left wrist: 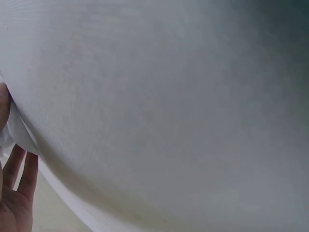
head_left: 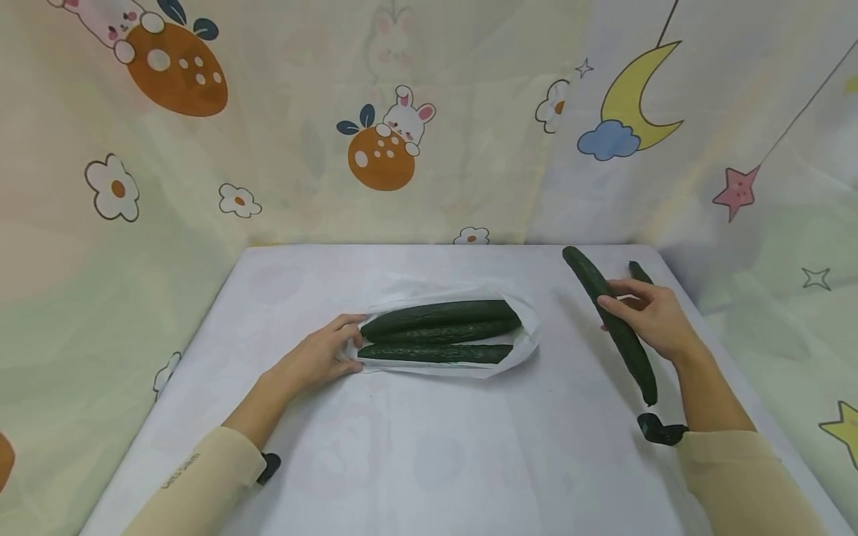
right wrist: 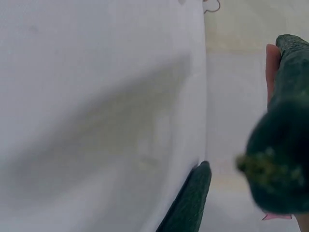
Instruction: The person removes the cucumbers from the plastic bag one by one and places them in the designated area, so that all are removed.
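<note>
Five cucumbers (head_left: 439,313) can be counted on and above one worktop (head_left: 429,447). Three of them are held in one white bag (head_left: 529,335) near the middle, laid lengthwise side by side, with the bag's opening spread around them. Of the two hands, neither is free. By the left hand (head_left: 323,351) the left end of the bag is gripped, the thumb being set on the near side and the fingers on the far side. One fourth cucumber (head_left: 625,344) is grasped by the right hand (head_left: 649,318), between thumb and fingers, and is held slanted above the worktop, well apart from the bag. One fifth cucumber (head_left: 640,272) is seen lying by the worktop's right edge, partly hidden behind that hand. Two pale sleeves (head_left: 744,476) are worn. On the cloth (head_left: 462,164) behind, one yellow moon (head_left: 623,97) and one pink star (head_left: 736,191) are printed.
</note>
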`<state>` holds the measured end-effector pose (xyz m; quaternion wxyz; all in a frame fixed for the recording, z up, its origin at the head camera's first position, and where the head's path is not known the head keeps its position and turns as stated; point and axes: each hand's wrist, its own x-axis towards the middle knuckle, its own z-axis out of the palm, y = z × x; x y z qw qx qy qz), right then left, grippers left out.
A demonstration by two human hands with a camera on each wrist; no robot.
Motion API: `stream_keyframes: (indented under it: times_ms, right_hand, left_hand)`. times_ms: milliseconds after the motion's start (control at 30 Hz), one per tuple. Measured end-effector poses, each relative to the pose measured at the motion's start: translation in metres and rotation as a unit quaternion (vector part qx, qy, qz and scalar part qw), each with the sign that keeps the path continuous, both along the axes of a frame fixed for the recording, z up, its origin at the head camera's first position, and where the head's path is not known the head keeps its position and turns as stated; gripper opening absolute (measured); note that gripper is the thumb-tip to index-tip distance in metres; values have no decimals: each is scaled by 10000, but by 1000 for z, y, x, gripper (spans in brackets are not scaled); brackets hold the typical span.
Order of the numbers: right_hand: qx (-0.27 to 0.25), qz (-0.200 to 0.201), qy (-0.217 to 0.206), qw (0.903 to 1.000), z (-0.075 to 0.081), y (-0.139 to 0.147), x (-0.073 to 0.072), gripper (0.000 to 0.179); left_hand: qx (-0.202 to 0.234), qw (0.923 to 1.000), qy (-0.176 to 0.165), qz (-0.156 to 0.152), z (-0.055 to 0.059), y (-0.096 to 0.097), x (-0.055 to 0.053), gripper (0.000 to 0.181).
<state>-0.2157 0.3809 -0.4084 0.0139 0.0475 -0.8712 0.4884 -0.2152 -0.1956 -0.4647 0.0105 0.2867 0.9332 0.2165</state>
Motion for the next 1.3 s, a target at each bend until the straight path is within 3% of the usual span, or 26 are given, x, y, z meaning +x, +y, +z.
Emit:
stream_keyframes:
  times_ms: [433, 800, 1067, 1300]
  right_hand:
    - [389, -397, -263, 9981, -17, 43, 1, 67]
    - [1489, -801, -431, 9847, -20, 52, 11, 76]
    - [1528, -939, -399, 9830, -26, 55, 3, 78]
    - [1766, -1081, -315, 9778, -34, 54, -6, 80]
  left_hand:
    - [55, 10000, 61, 18, -3, -1, 2, 33]
    - [-70, 9999, -81, 102, -2, 1, 2, 32]
    - [-90, 9999, -80, 102, 7, -1, 2, 31]
    - [-6, 9999, -152, 71, 0, 0, 3, 31]
